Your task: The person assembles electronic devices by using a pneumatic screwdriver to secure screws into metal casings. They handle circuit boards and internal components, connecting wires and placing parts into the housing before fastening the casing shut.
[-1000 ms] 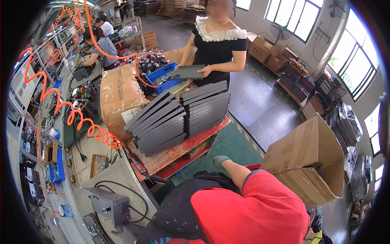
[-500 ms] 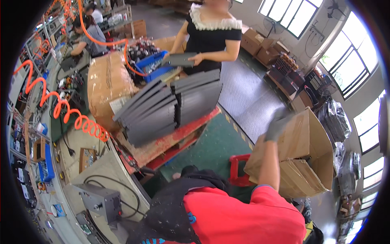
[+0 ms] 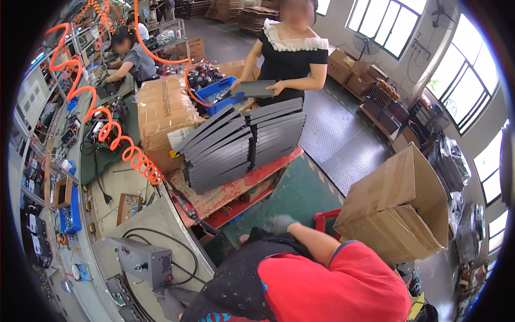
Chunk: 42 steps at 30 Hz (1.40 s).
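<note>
My right hand point(image 3: 281, 223) wears a grey glove and is out over the green floor, left of a red stool point(image 3: 326, 221). Motion smears its fingers, and I see nothing in it. At the lower edge, what appears to be my gloved left hand point(image 3: 173, 305) is close beside a grey metal box point(image 3: 144, 262) with a black cable on the workbench point(image 3: 155, 214); its fingers are hidden. Ahead, stacks of dark grey metal panels point(image 3: 222, 155) stand on a red cart point(image 3: 214, 199). Across from me, a co-worker point(image 3: 294, 61) holds one grey panel point(image 3: 256, 89) in both hands.
An open cardboard box point(image 3: 386, 201) stands at my right. A power screwdriver point(image 3: 185, 205) lies by the bench edge. An orange coiled air hose point(image 3: 115, 131) hangs over the left side. A taped carton point(image 3: 166, 115) and a blue bin of small parts point(image 3: 219, 95) are beyond the panels.
My right hand has swung left and down, from over the cardboard box to in front of my body. The view has shifted slightly. The co-worker still holds the panel.
</note>
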### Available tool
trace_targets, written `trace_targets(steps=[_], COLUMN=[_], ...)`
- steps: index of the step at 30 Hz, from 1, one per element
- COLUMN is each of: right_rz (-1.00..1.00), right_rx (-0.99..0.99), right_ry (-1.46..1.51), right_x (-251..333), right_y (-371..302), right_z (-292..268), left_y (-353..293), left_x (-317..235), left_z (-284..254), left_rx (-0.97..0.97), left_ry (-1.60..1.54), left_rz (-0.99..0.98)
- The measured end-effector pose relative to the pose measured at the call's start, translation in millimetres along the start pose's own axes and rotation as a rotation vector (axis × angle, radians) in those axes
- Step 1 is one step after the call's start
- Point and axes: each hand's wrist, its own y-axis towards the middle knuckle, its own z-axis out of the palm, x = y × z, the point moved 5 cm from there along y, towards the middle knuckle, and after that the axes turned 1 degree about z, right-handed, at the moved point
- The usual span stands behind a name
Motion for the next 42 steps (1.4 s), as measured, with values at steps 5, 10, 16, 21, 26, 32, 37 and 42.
trace_targets(steps=[5,10,16,21,26,32,37,42], right_rz=[0.107,0.018,-0.076,-0.15,-0.125,-0.2,-0.187,-0.149], right_rx=[-0.206,0.138,0.088,0.138,0.142,0.156,0.167,0.167], right_ry=[0.172,-0.086,-0.112,-0.236,-0.228,-0.209,-0.255,-0.234], right_x=[-40.7,-26.2,-0.3,-7.9,6.5,13.6,19.5,52.3], right_y=[1.7,8.0,16.9,51.1,51.8,57.0,65.8,47.6], right_z=[-26.9,26.9,3.0,23.4,17.6,20.8,13.0,-13.5], left_y=[8.5,7.3,57.3,77.6,76.4,106.6,67.2,71.9], left_x=[19.1,23.7,87.3,124.0,120.1,164.3,104.8,118.8], left_z=[10.7,9.9,5.1,8.7,6.2,-4.5,0.5,-4.6], left_rx=[0.031,-0.002,-0.05,0.009,-0.015,-0.062,-0.156,-0.139], left_ry=[-0.087,-0.159,-0.338,-0.511,-0.449,-0.449,-0.255,-0.318], left_rz=[-0.035,-0.015,-0.066,-0.121,-0.078,0.016,0.052,0.053])
